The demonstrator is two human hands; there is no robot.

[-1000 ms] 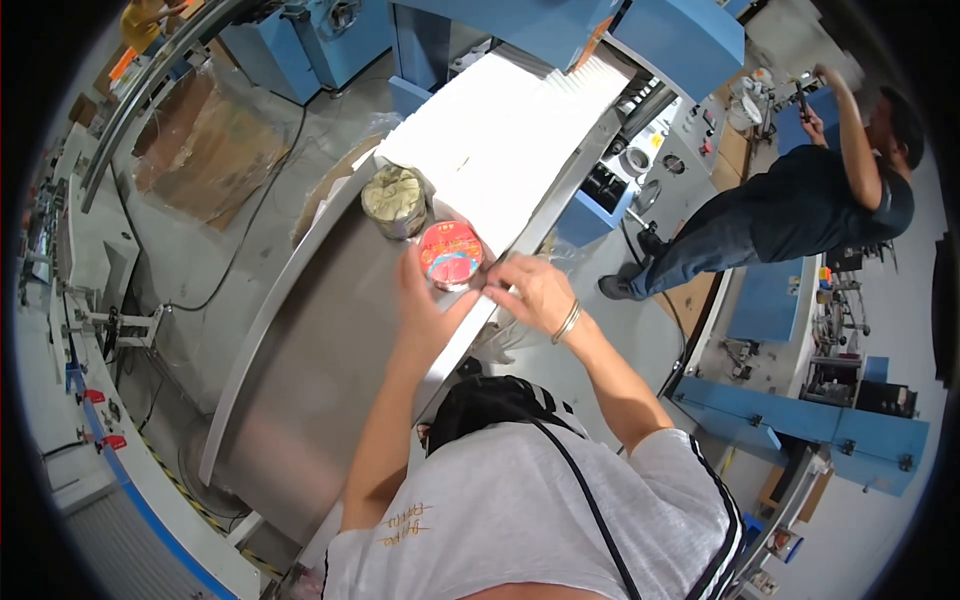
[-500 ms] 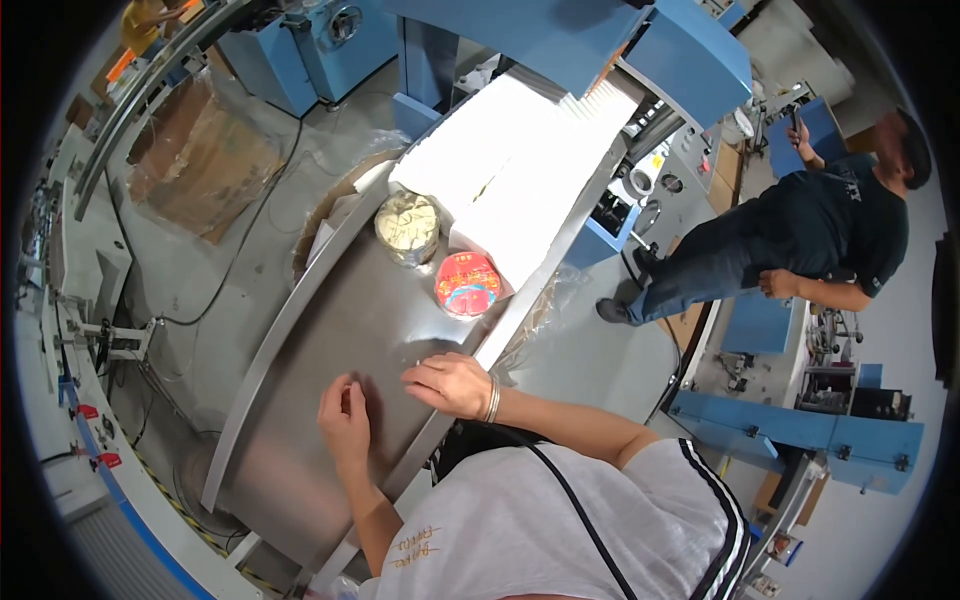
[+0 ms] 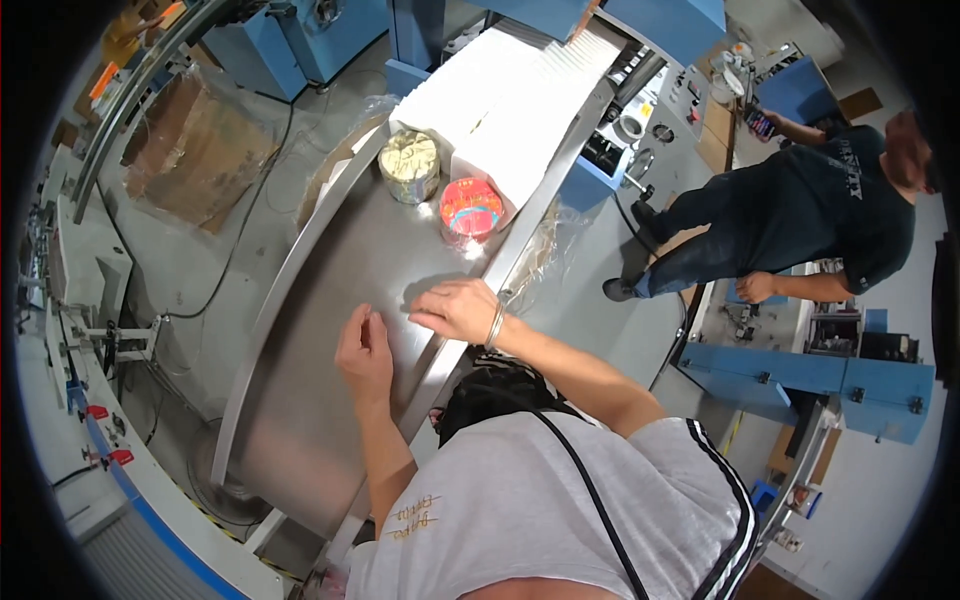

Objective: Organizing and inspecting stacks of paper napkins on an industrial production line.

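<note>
My left hand (image 3: 363,355) hovers above or rests on the bare metal tray (image 3: 340,255); its fingers curl loosely, with a small gap at the thumb, and nothing shows in it. Beside it, near the tray's right rim, my right hand (image 3: 460,310) is palm down with loosely bent fingers, also holding nothing that I can see. Beyond the hands stand two round stacks on the tray: a pale yellow patterned one (image 3: 409,160) and a red one (image 3: 471,208) with a coloured print on top. Behind them lie long rows of white stacked paper (image 3: 500,95).
A blue machine (image 3: 545,14) overhangs the far end of the paper. To the right stands a person (image 3: 800,215) holding a phone (image 3: 760,124). A flattened brown cardboard box (image 3: 195,150) and a black cable (image 3: 245,230) lie on the floor at left.
The view has shifted, so the tray and stacks sit higher. Both hands have moved slightly, staying over the near tray. The person at right has turned the phone and leaned.
</note>
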